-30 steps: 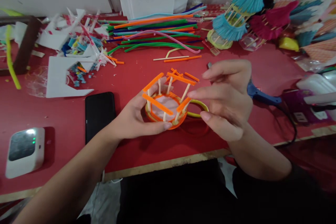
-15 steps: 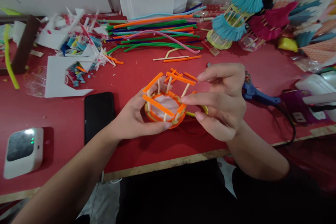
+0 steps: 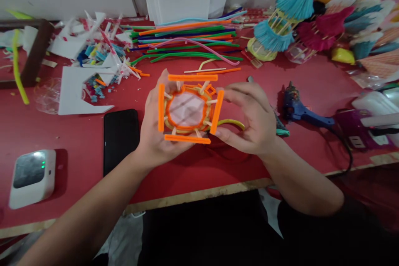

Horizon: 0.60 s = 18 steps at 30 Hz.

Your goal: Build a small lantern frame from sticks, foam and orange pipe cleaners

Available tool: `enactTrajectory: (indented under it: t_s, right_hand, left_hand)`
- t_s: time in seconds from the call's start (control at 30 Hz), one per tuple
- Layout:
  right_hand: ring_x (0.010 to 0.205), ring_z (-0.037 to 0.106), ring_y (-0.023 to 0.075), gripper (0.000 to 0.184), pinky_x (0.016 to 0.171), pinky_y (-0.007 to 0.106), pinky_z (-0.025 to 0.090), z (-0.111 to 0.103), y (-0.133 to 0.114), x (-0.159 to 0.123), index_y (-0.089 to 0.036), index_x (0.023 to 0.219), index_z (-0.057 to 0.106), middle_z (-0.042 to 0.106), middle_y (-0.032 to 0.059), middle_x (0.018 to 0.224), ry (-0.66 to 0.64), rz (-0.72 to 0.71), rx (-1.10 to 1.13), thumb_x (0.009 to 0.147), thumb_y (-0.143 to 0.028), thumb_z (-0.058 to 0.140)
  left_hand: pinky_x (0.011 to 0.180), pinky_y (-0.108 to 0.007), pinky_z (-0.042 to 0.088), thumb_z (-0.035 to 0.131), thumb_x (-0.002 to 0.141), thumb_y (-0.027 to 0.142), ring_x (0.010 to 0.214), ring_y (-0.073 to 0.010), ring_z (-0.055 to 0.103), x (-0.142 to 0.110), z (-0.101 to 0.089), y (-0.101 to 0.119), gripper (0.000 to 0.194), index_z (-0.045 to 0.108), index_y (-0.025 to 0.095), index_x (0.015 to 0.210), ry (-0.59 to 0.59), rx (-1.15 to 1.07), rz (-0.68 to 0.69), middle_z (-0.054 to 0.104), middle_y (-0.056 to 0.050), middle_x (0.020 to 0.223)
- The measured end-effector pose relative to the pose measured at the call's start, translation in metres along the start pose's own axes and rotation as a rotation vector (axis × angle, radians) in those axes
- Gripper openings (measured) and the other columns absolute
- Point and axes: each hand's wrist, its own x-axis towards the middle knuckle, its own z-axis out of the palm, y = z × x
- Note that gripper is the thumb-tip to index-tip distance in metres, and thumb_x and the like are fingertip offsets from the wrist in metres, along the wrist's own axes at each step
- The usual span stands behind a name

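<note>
A small round craft frame [image 3: 187, 110] is held above the table, its pale base ringed with orange pipe cleaner. Wooden sticks rise from the ring and carry four orange pipe cleaner strips, laid out as a square. My left hand [image 3: 149, 133] is wrapped round its left and lower side, with some fingers hidden behind. At the right side, the thumb and fingertips of my right hand [image 3: 254, 118] touch the two ends of the right-hand strip [image 3: 217, 112]. A yellow ring-like piece [image 3: 232, 122] lies on the table between frame and right palm.
Pipe cleaners [image 3: 190, 41] lie in rows at the back. A blue glue gun [image 3: 305, 110] rests to the right, its cable hanging over the edge. A phone [image 3: 121, 139] and a white device [image 3: 33, 178] lie left. Finished paper-roofed models [image 3: 276, 29] stand back right; scraps [image 3: 96, 50] lie back left.
The craft frame has turned and tilted so its top faces me. The upper right strip now lies along the right side. My right hand has moved lower and left, with its fingers at that strip.
</note>
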Motion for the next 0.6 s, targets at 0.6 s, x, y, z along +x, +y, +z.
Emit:
enactTrajectory:
  t_s: [0.6]
  right_hand:
    - [0.113,0.066,0.0259,0.045,0.095,0.044,0.061,0.0025,0.0066,-0.0008,-0.023,0.132,0.063,0.064,0.0117,0.123,-0.107,-0.012,0.185,0.088,-0.030,0.067]
  left_hand:
    - [0.109,-0.058,0.054,0.096,0.057,0.054,0.129,-0.0380,0.060,0.0003,-0.0024,0.0030,0.107,0.045,0.038,0.150,-0.092,-0.172,0.191,0.056,-0.010,0.144]
